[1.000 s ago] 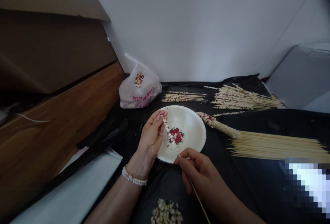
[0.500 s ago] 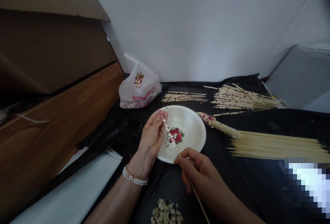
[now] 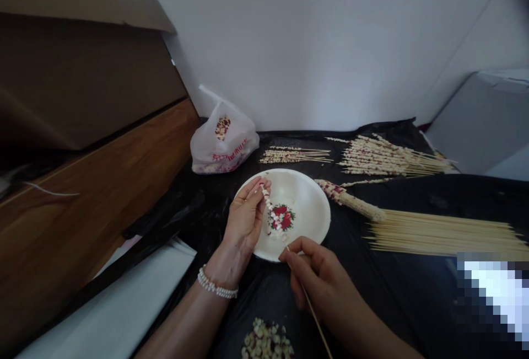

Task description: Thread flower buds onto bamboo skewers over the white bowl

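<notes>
My right hand (image 3: 316, 273) pinches a thin bamboo skewer (image 3: 316, 315) below its threaded part, the bare end pointing down toward me. White and dark-red corn kernels (image 3: 268, 204) are strung along the upper length of the skewer, over the bowl. At the tip, the thumb and fingers of my left hand (image 3: 247, 213) are closed on a dark-red corn kernel (image 3: 262, 184); more kernels inside that palm cannot be made out. Beneath both hands sits a white enamel bowl (image 3: 312, 204) with a red flower print. Loose kernels (image 3: 266, 339) lie in a pile nearest me.
Behind the bowl are a plastic bag (image 3: 225, 149) of kernels, a small group of threaded skewers (image 3: 289, 155) and a larger heap (image 3: 376, 155). To the right, a partly stripped corn cob (image 3: 351, 200) touches bare skewers (image 3: 442, 232). Black plastic sheeting (image 3: 397, 287) covers the surface.
My left hand has shifted very slightly right at the skewer tip, and the skewer's lower end has swung a little left. My right hand stays nearly still.
</notes>
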Demonstrator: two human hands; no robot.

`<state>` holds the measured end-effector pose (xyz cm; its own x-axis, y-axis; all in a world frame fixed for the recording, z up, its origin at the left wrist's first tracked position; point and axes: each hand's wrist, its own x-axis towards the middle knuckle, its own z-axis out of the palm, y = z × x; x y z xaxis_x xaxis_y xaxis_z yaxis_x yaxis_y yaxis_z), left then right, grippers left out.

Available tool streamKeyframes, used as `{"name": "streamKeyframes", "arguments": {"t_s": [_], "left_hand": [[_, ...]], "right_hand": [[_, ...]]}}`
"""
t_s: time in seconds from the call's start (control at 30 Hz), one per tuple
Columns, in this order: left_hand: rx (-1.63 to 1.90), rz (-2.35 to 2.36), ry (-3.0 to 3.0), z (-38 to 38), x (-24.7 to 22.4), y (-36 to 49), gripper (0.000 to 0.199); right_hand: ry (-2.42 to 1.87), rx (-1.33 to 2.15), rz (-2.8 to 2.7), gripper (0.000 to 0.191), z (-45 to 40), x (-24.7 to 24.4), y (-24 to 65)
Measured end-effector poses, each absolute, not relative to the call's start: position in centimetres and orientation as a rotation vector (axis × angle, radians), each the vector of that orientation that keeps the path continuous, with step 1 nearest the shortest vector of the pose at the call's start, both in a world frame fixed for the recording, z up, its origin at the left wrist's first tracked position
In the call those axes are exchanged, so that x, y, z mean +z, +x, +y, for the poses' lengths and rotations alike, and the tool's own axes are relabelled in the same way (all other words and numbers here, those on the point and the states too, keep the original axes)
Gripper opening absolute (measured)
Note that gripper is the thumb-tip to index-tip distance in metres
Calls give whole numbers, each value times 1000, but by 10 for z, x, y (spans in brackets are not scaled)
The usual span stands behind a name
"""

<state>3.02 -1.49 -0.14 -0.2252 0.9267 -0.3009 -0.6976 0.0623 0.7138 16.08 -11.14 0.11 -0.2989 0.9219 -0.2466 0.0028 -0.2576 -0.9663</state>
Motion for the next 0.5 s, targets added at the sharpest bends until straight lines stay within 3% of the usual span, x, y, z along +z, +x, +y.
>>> {"name": "streamKeyframes", "arguments": {"t_s": [0.5], "left_hand": [[1293, 688, 109, -6, 4, 12, 9]], "right_hand": [[-1150, 1628, -1277, 22, -109, -4, 166]]}}
